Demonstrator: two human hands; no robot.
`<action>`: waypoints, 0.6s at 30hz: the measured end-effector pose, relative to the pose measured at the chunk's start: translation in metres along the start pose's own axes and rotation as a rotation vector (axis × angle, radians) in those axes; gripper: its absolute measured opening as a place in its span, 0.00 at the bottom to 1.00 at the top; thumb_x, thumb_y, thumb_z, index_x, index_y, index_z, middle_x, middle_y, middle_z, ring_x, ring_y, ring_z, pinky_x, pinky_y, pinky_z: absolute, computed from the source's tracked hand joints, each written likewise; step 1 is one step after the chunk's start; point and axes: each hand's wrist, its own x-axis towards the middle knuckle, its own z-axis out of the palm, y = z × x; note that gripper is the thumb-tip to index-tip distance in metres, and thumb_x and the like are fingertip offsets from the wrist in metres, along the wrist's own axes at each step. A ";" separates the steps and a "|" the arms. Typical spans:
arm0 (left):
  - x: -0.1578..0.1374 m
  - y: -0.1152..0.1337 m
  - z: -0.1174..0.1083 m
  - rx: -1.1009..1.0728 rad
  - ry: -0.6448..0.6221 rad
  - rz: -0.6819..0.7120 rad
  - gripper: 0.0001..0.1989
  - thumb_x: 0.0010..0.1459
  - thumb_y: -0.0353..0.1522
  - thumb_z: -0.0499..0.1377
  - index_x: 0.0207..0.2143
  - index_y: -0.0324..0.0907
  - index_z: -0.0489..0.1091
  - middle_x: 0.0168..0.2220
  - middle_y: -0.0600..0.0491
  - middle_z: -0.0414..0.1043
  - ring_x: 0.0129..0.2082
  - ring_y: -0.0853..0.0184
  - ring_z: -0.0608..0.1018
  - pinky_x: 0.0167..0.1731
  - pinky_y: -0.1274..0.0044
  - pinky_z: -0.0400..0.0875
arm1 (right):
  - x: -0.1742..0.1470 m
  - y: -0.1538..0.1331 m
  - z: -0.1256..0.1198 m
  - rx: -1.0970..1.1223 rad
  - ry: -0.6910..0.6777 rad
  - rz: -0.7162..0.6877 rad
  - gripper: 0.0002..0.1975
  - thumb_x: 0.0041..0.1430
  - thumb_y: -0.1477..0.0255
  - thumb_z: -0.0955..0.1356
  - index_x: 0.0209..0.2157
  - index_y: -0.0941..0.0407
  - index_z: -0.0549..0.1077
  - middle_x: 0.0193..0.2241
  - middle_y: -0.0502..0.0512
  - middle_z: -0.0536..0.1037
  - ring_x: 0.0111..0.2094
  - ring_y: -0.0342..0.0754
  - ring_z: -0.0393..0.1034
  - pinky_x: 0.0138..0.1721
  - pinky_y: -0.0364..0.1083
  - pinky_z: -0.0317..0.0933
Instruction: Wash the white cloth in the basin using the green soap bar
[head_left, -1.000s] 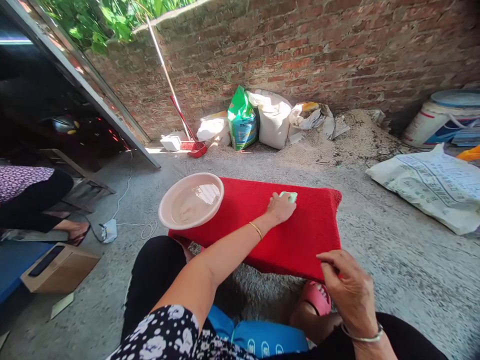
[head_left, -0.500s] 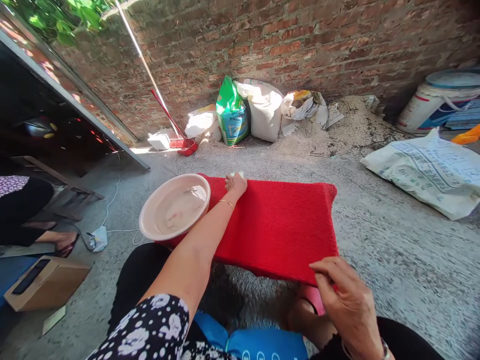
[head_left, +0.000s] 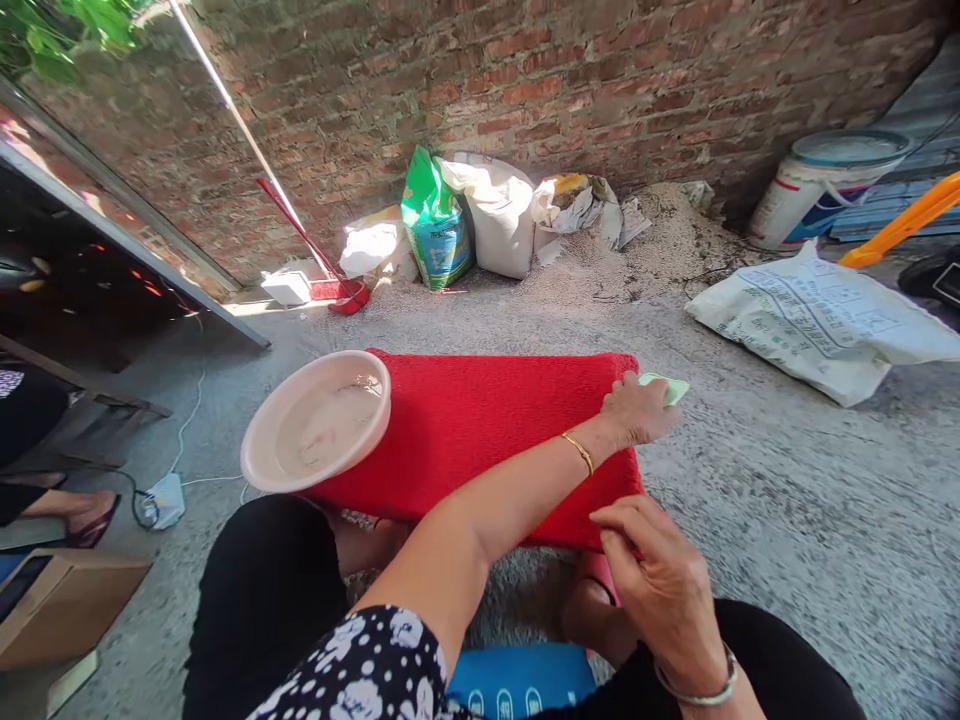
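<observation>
My left hand [head_left: 636, 408], with a gold bracelet at its wrist, is stretched over to the far right corner of the red cloth-covered bench [head_left: 487, 430]. It is closed on a pale green flat piece [head_left: 666, 388], which sticks out past the bench's edge; whether it is cloth or something else I cannot tell. My right hand [head_left: 660, 580] hovers by the near right corner, its fingers curled and thumb drawn in. Anything small inside that grip is hidden. On the bench's left end sits a pale pink basin [head_left: 251, 440] of water.
Beyond the bench, a green bag [head_left: 439, 235] and a white sack [head_left: 502, 225] lean against the brick wall. A red dustpan [head_left: 351, 297] is left of them. A printed sack [head_left: 825, 320] and a bucket [head_left: 817, 195] are at right. Another person's foot [head_left: 91, 510] shows at left.
My left hand has swept from the far left part of the bench to its right end, carrying the pale green piece. My right hand stays curled near the same corner. The view has turned rightward.
</observation>
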 end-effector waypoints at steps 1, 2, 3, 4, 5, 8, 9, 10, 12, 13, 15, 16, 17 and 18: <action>-0.007 -0.012 -0.006 0.008 0.032 -0.022 0.24 0.59 0.45 0.51 0.56 0.50 0.62 0.52 0.46 0.62 0.50 0.56 0.70 0.47 0.67 0.67 | -0.001 0.001 0.000 -0.001 0.002 -0.001 0.09 0.59 0.79 0.63 0.32 0.54 0.73 0.31 0.49 0.74 0.33 0.41 0.70 0.35 0.39 0.62; -0.015 -0.029 -0.014 0.028 0.079 -0.067 0.24 0.59 0.45 0.52 0.57 0.50 0.62 0.51 0.45 0.63 0.49 0.56 0.70 0.47 0.67 0.67 | -0.002 0.001 -0.001 -0.002 0.004 -0.003 0.09 0.59 0.79 0.63 0.32 0.53 0.73 0.31 0.49 0.74 0.33 0.41 0.70 0.36 0.39 0.62; -0.024 -0.051 -0.026 0.058 0.141 -0.143 0.25 0.60 0.45 0.51 0.58 0.50 0.62 0.51 0.45 0.62 0.50 0.57 0.70 0.47 0.68 0.67 | -0.003 0.002 0.000 -0.003 0.007 -0.004 0.09 0.59 0.79 0.63 0.32 0.53 0.73 0.31 0.49 0.74 0.33 0.41 0.70 0.36 0.39 0.61; -0.033 -0.075 -0.039 0.095 0.212 -0.233 0.24 0.60 0.44 0.51 0.58 0.49 0.62 0.52 0.44 0.62 0.50 0.57 0.70 0.48 0.68 0.66 | -0.003 0.003 0.000 -0.005 0.010 -0.006 0.09 0.59 0.79 0.63 0.33 0.53 0.73 0.31 0.49 0.74 0.33 0.41 0.70 0.37 0.39 0.61; -0.043 -0.101 -0.054 0.134 0.280 -0.340 0.24 0.60 0.44 0.52 0.57 0.49 0.63 0.52 0.44 0.62 0.51 0.57 0.69 0.48 0.69 0.66 | -0.004 0.003 0.000 -0.007 0.010 -0.009 0.10 0.59 0.79 0.63 0.33 0.53 0.73 0.31 0.49 0.74 0.33 0.41 0.70 0.36 0.39 0.61; -0.075 -0.176 -0.096 0.242 0.454 -0.659 0.21 0.60 0.43 0.53 0.56 0.51 0.63 0.54 0.45 0.61 0.52 0.57 0.68 0.48 0.70 0.65 | -0.003 0.003 0.004 -0.019 -0.017 -0.023 0.09 0.59 0.79 0.62 0.33 0.53 0.73 0.30 0.49 0.73 0.32 0.41 0.70 0.35 0.40 0.61; -0.086 -0.195 -0.107 0.254 0.483 -0.730 0.21 0.61 0.41 0.52 0.55 0.48 0.63 0.55 0.43 0.60 0.53 0.55 0.67 0.48 0.68 0.65 | -0.003 0.002 0.006 -0.028 -0.038 -0.024 0.09 0.59 0.78 0.62 0.32 0.53 0.73 0.30 0.49 0.73 0.32 0.41 0.70 0.35 0.40 0.61; -0.095 -0.212 -0.117 0.259 0.499 -0.780 0.21 0.61 0.40 0.52 0.55 0.44 0.64 0.55 0.41 0.60 0.53 0.53 0.67 0.48 0.67 0.64 | -0.002 0.002 0.007 -0.039 -0.061 -0.023 0.10 0.59 0.78 0.62 0.32 0.53 0.73 0.30 0.49 0.73 0.31 0.42 0.70 0.35 0.40 0.61; -0.109 -0.231 -0.127 0.258 0.512 -0.851 0.20 0.61 0.37 0.51 0.54 0.40 0.64 0.54 0.38 0.60 0.51 0.51 0.68 0.46 0.65 0.65 | -0.002 0.001 0.010 -0.065 -0.101 -0.017 0.10 0.59 0.78 0.62 0.32 0.54 0.74 0.29 0.50 0.73 0.30 0.42 0.69 0.34 0.41 0.61; -0.112 -0.235 -0.127 0.257 0.515 -0.868 0.20 0.61 0.37 0.51 0.53 0.39 0.65 0.54 0.37 0.60 0.51 0.51 0.68 0.46 0.65 0.65 | -0.002 0.000 0.011 -0.077 -0.115 -0.016 0.10 0.59 0.78 0.61 0.32 0.54 0.74 0.29 0.50 0.73 0.30 0.42 0.69 0.33 0.41 0.61; -0.109 -0.232 -0.122 0.258 0.518 -0.869 0.20 0.61 0.37 0.51 0.53 0.40 0.65 0.54 0.37 0.60 0.52 0.51 0.68 0.46 0.65 0.64 | -0.003 0.001 0.011 -0.094 -0.126 -0.019 0.11 0.59 0.78 0.61 0.32 0.54 0.74 0.28 0.50 0.73 0.29 0.42 0.69 0.32 0.41 0.61; -0.103 -0.226 -0.116 0.259 0.516 -0.853 0.19 0.61 0.38 0.51 0.53 0.41 0.65 0.55 0.38 0.59 0.52 0.51 0.67 0.46 0.65 0.64 | -0.004 0.001 0.011 -0.102 -0.126 -0.019 0.11 0.58 0.78 0.61 0.32 0.54 0.74 0.28 0.50 0.73 0.29 0.42 0.69 0.32 0.40 0.61; -0.095 -0.218 -0.109 0.260 0.511 -0.830 0.19 0.60 0.38 0.52 0.52 0.42 0.65 0.55 0.39 0.59 0.53 0.52 0.67 0.46 0.66 0.64 | -0.004 0.002 0.010 -0.109 -0.123 -0.017 0.11 0.58 0.78 0.61 0.31 0.54 0.74 0.28 0.50 0.73 0.29 0.42 0.69 0.32 0.40 0.61; -0.086 -0.207 -0.101 0.260 0.503 -0.801 0.19 0.60 0.39 0.52 0.52 0.43 0.65 0.55 0.40 0.59 0.53 0.52 0.66 0.47 0.66 0.64 | -0.005 0.003 0.010 -0.116 -0.121 -0.013 0.11 0.58 0.78 0.61 0.31 0.54 0.74 0.28 0.50 0.73 0.29 0.42 0.69 0.32 0.40 0.61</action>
